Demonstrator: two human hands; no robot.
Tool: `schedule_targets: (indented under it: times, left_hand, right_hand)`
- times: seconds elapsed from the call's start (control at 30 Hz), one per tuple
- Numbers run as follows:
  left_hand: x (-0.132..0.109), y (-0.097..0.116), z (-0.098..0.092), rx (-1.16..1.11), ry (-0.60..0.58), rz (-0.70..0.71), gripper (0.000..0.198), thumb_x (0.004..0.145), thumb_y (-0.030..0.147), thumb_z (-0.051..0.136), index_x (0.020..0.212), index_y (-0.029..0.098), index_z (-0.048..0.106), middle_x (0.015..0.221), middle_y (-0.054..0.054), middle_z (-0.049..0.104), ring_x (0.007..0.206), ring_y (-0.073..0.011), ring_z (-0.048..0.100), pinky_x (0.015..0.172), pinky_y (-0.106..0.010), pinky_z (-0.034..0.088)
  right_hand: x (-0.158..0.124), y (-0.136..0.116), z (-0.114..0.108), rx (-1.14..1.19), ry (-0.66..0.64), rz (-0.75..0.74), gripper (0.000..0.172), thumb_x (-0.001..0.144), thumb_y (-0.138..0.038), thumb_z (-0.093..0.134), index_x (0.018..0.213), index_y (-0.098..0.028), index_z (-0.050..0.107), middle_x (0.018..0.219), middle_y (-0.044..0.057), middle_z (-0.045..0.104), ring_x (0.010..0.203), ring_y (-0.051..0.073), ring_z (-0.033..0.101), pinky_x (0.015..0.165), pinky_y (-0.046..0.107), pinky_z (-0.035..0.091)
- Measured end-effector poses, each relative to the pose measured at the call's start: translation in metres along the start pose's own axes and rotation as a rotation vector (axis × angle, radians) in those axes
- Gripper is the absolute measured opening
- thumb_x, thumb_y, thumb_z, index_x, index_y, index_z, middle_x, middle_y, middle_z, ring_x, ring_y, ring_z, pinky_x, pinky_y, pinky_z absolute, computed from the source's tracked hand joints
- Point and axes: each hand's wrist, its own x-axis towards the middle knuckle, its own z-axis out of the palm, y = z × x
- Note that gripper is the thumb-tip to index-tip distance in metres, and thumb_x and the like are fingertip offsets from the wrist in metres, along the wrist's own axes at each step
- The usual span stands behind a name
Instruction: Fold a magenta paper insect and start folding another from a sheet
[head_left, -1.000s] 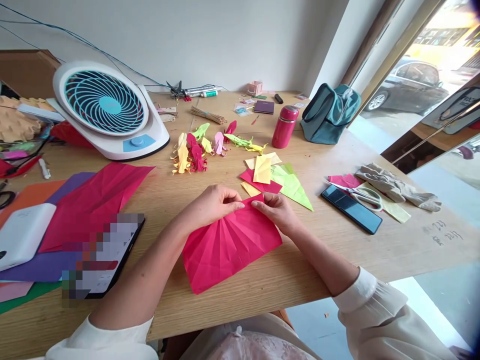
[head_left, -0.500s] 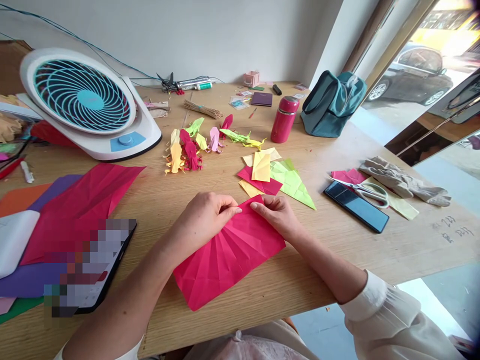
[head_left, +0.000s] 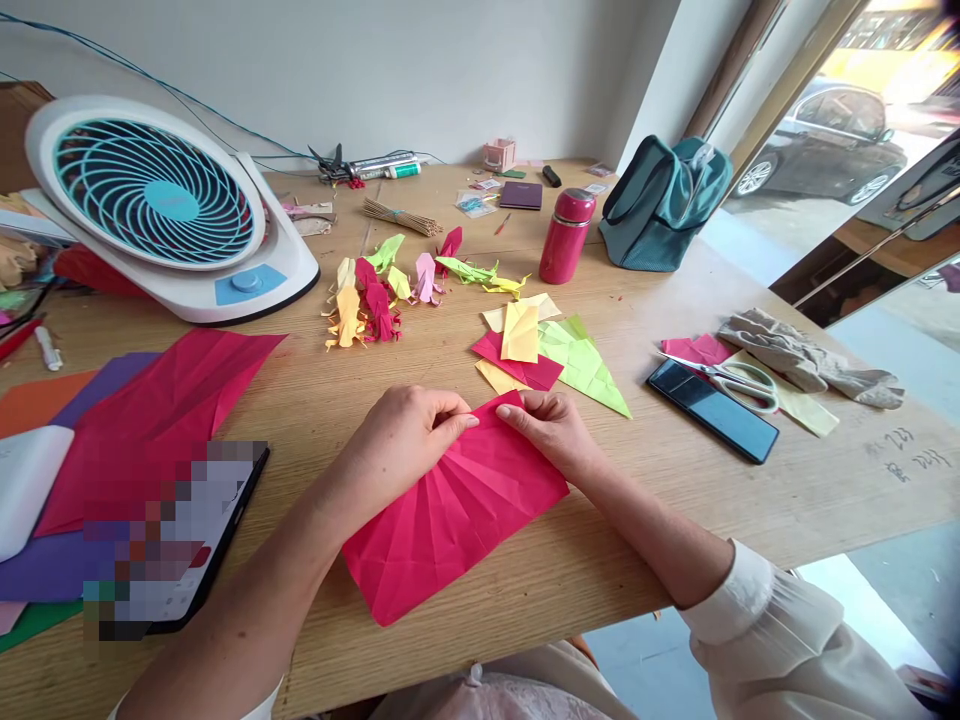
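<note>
A creased red sheet of paper (head_left: pixel 457 520) is held just above the front of the wooden table, its fold lines fanning out from the upper edge. My left hand (head_left: pixel 412 430) pinches that upper edge between thumb and fingers. Close beside it, my right hand (head_left: pixel 551 430) grips the top right corner, thumb on the near face and fingers behind. Beyond the hands lie folded paper pieces: a yellow one (head_left: pixel 520 332), a red one (head_left: pixel 536 368) and a light green one (head_left: pixel 589 365). Farther back is a cluster of small origami figures (head_left: pixel 381 310) in several colours.
On the left stand a white fan (head_left: pixel 289 270), coloured sheets (head_left: pixel 172 390) and a phone (head_left: pixel 217 540). To the right are scissors (head_left: pixel 742 385) on another phone (head_left: pixel 705 405), and gloves (head_left: pixel 810 360). A red flask (head_left: pixel 566 240) and a teal bag (head_left: pixel 660 215) stand at the back.
The view has shifted very slightly. Both hands keep their pinch on the red paper, whose lower left corner sits a touch lower and farther left.
</note>
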Motion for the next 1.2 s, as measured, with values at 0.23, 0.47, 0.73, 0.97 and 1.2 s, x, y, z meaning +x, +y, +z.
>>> schedule_targets:
  times: [0.23,0.47,0.73,0.97,1.2]
  left_hand:
    - [-0.0006,0.0021,-0.0019,0.002,-0.005,-0.021,0.027,0.09,0.036,0.059,0.076,0.019,0.074,0.061,0.004,0.065,0.057,-0.0117,0.054,0.059,-0.025,0.035]
    - [-0.0004,0.0007,-0.0016,-0.02,-0.003,-0.021,0.028,0.09,0.037,0.06,0.075,0.019,0.074,0.061,0.004,0.064,0.057,-0.0112,0.053,0.059,-0.024,0.034]
    - [-0.0013,0.0009,-0.0014,-0.025,0.016,-0.014,0.025,0.089,0.035,0.061,0.073,0.019,0.073,0.06,0.005,0.064,0.056,-0.0105,0.051,0.059,-0.024,0.034]
    - [-0.0006,-0.0004,-0.0014,-0.024,0.014,-0.013,0.026,0.089,0.037,0.061,0.074,0.019,0.074,0.061,0.003,0.065,0.056,-0.0118,0.052,0.059,-0.025,0.034]
    - [0.0003,-0.0013,-0.0014,-0.021,0.014,-0.008,0.026,0.089,0.036,0.062,0.073,0.019,0.073,0.06,0.004,0.065,0.056,-0.011,0.052,0.06,-0.024,0.034]
  right_hand:
    - [0.0004,0.0,0.0004,0.013,-0.01,-0.01,0.055,0.076,-0.063,0.077,0.059,-0.02,0.048,0.057,-0.005,0.04,0.051,0.008,0.033,0.048,0.025,0.025]
    - [0.0003,0.0002,0.0006,0.021,-0.016,0.005,0.056,0.074,-0.065,0.078,0.06,-0.019,0.049,0.058,-0.005,0.042,0.051,0.008,0.034,0.048,0.024,0.026]
    - [0.0003,-0.0001,0.0003,0.001,0.0,0.013,0.058,0.072,-0.067,0.078,0.059,-0.02,0.047,0.057,-0.005,0.04,0.051,0.008,0.032,0.047,0.024,0.025]
    - [0.0002,-0.0008,0.0011,-0.001,-0.002,0.014,0.057,0.072,-0.068,0.077,0.06,-0.02,0.049,0.057,-0.005,0.043,0.052,0.008,0.034,0.048,0.025,0.027]
    - [-0.0003,-0.0023,0.0021,0.025,-0.005,0.013,0.06,0.071,-0.068,0.078,0.059,-0.02,0.045,0.057,-0.006,0.039,0.052,0.007,0.032,0.048,0.024,0.024]
